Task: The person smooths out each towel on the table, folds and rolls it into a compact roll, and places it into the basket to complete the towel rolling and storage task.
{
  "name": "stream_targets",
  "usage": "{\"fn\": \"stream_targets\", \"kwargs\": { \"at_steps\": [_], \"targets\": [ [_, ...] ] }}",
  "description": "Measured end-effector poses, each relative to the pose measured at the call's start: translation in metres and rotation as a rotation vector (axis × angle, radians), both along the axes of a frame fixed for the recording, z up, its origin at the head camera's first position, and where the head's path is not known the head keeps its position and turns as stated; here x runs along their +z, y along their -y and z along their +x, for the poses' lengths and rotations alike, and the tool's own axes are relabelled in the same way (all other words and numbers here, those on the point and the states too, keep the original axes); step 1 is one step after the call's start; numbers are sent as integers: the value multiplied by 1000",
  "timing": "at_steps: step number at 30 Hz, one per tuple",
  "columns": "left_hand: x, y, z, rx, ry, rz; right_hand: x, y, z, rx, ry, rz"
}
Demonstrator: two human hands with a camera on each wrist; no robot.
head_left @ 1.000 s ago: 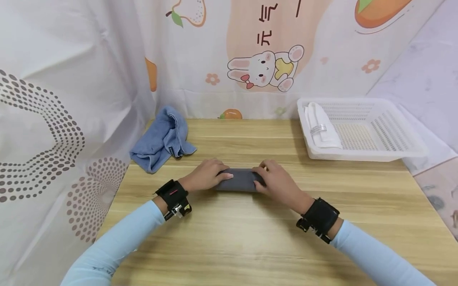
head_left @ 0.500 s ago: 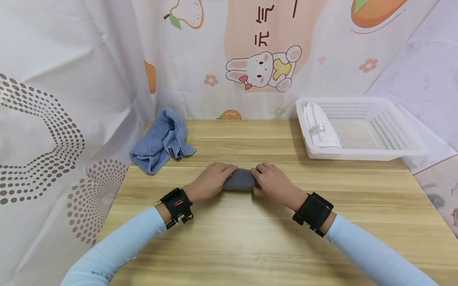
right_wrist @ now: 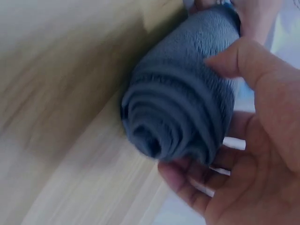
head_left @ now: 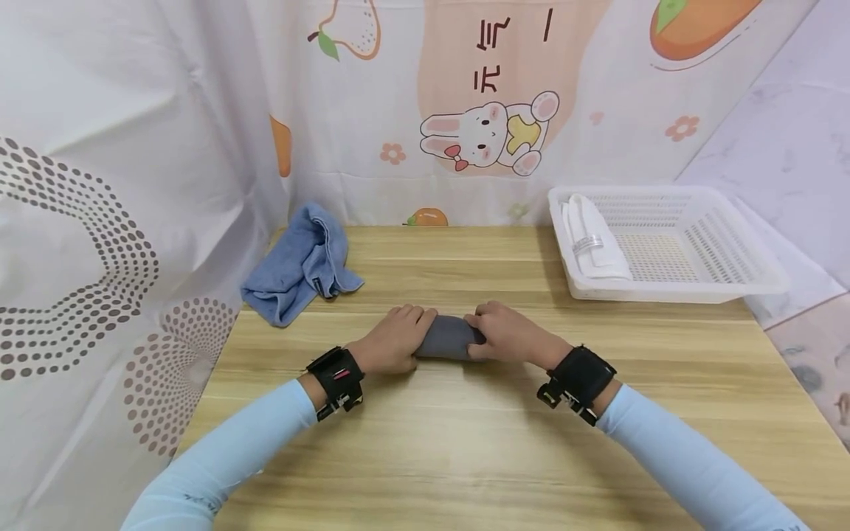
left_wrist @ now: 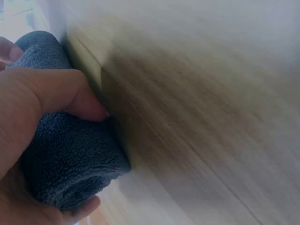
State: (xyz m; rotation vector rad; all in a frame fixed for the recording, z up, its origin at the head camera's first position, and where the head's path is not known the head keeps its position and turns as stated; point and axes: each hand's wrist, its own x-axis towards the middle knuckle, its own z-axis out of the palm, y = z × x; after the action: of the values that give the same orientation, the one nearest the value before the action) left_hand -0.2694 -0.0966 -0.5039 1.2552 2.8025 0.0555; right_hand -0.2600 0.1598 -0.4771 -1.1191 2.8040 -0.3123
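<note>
Curling round each end of a rolled grey towel [head_left: 449, 338], the fingers [right_wrist: 185, 185] of the left hand [head_left: 393, 341] and right hand [head_left: 508, 335] grip it mid-tabletop [head_left: 465, 457] (the spiral end shows nicely on the right wrist view). Further out: a crumpled blue cloth [head_left: 302, 264] back left, a white basket [head_left: 704, 284] back right holding a rolled white towel [head_left: 593, 237].

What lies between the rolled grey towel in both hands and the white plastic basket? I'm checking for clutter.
Nothing visible. Bare wooden table separates the rolled grey towel, gripped by left hand and right hand, from the white plastic basket. The blue cloth lies opposite.
</note>
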Motion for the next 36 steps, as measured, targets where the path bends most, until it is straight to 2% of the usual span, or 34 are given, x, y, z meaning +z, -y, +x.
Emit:
{"fn": "stream_targets", "kwargs": {
  "at_steps": [5,7,10,14,17,21,24,26,27,28,30,34,36],
  "targets": [
    [2,0,0,12,44,-23,-11,14,23,-90,-164,149],
    [1,2,-1,8,67,-28,-16,18,28,-115,-173,159],
    [0,3,-7,0,95,-28,-19,19,23,-133,-127,98],
    [4,2,-12,-11,106,-10,-12,14,8,-134,22,-8],
    [6,1,-11,-13,73,12,-3,11,0,-109,159,-70],
    [3,3,-4,-26,-52,41,3,7,-3,-105,445,-178],
    [0,5,7,-47,-159,65,-2,3,3,-165,697,-270],
    [-1,6,14,-65,-201,77,-7,-1,9,-209,806,-310],
    [0,6,18,-73,-205,85,-10,-2,13,-221,828,-319],
    [0,6,20,-77,-200,86,-11,-2,17,-234,825,-314],
    [3,5,23,-77,-161,89,-10,0,27,-225,746,-284],
    [12,5,25,-22,-15,84,2,13,44,-125,382,-141],
    [17,5,25,12,49,83,7,18,49,-76,233,-84]
  ]
}}
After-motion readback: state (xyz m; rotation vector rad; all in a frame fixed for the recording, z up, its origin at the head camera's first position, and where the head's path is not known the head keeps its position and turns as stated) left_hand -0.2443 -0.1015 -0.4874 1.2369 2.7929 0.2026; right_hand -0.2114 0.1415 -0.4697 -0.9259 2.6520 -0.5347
